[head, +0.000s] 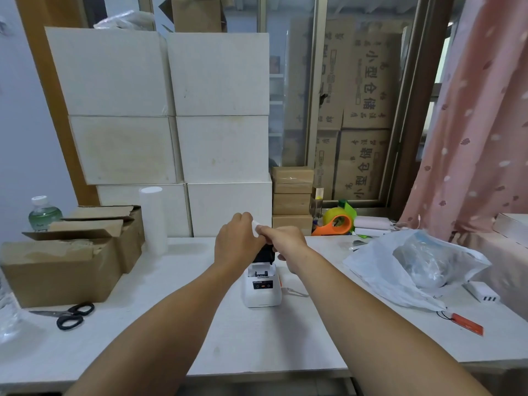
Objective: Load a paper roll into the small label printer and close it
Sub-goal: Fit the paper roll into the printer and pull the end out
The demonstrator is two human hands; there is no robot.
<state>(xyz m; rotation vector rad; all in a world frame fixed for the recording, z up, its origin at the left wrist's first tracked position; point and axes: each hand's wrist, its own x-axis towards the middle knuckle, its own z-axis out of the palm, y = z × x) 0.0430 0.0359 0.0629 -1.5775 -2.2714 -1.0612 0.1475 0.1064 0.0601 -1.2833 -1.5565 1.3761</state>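
- A white printer [261, 287] is shown upright near the middle of the table [257, 338], its black lid [264, 255] raised behind the open bay.
- The left hand [235, 241] and the right hand [285, 241] are held together just above the lid.
- A small white piece, taken to be the roll [256, 225], is seen pinched between the fingertips of both hands; most of it is hidden, and its shape cannot be told.
- Both hands are closed narrowly around that piece.
- Black scissors [71, 314] are laid at the left, in front of an open carton [63, 270].
- A plastic bag [411, 267] and an orange tape dispenser [335, 224] are seen at the right.
- White boxes [171, 110] are stacked behind the table.
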